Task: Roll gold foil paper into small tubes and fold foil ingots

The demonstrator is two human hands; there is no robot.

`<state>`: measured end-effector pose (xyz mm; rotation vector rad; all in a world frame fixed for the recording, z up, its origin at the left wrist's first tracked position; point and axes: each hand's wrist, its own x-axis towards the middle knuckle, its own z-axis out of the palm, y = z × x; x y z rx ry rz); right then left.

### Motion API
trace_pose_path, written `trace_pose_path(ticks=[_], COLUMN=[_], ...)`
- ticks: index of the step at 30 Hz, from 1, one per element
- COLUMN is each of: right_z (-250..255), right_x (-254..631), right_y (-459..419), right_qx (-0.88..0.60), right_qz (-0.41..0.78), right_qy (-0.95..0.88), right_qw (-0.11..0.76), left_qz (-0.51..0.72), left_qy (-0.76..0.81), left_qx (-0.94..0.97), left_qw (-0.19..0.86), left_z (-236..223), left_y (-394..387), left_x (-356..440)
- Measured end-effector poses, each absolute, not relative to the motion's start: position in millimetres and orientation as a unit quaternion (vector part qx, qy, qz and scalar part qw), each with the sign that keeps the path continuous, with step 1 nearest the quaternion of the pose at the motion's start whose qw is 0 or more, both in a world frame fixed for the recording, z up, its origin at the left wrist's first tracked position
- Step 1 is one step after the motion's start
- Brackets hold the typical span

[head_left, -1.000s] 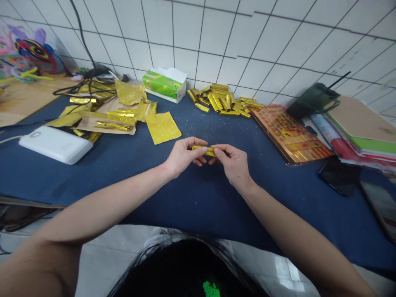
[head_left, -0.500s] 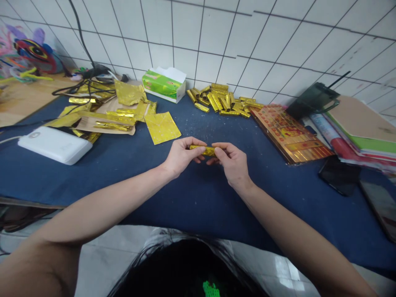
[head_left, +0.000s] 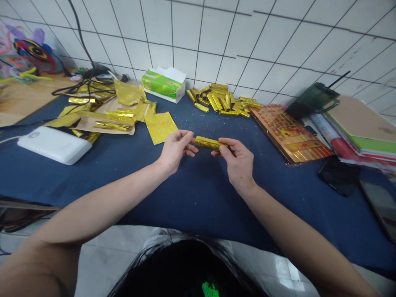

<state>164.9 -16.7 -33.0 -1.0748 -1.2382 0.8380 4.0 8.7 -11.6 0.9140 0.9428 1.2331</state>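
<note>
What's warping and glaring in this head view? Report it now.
Head view: wide-angle distortion makes the wall tiles fan out and bend toward the edges; glare whitens the floor tile at lower right and glints along the gold foil roll; shadows stay faint under soft, even light.

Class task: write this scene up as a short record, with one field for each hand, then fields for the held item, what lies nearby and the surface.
left hand: fingertips at one end of the gold foil roll; contact unclear
right hand: pinches the roll's other end
held item: gold foil roll
nearby: square gold foil sheet; heap of gold foil rolls; green tissue box; white power bank
surface: navy blue tablecloth
</note>
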Motion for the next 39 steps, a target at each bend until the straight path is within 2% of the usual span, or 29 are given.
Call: trace_pose_path(ticks=[12, 16, 23, 31, 39], right_z=[-30.6, -29.9, -31.8, -30.5, -27.1], right_x=[163.9, 163.1, 165.3, 164.7, 168.2], right_y=[-20.8, -20.1, -17.6, -17.9, -15.9], right_qx=[-0.458, -0.440, -0.465, -0.474, -0.480], right_qz=[0.342, 0.359, 0.360, 0.360, 0.329], right_qy=[-0.580, -0.563, -0.581, -0.575, -0.530], right_qw=[0.580, 0.600, 0.563, 0.561, 0.617], left_qz=[0.496, 0.493, 0.473, 0.414, 0.460], left_qy=[0.428, 0.430, 0.434, 0.413, 0.403], left_qx=[0.415, 0.386, 0.378, 0.371, 0.342], left_qw=[0.631, 0.650, 0.667, 0.721, 0.713], left_z=[-11.4, -11.8, -13.2, -12.0, -13.7], left_y=[8.3, 8.7, 8.7, 5.9, 10.5], left_x=[4.0, 4.1, 3.8, 3.2, 0.2])
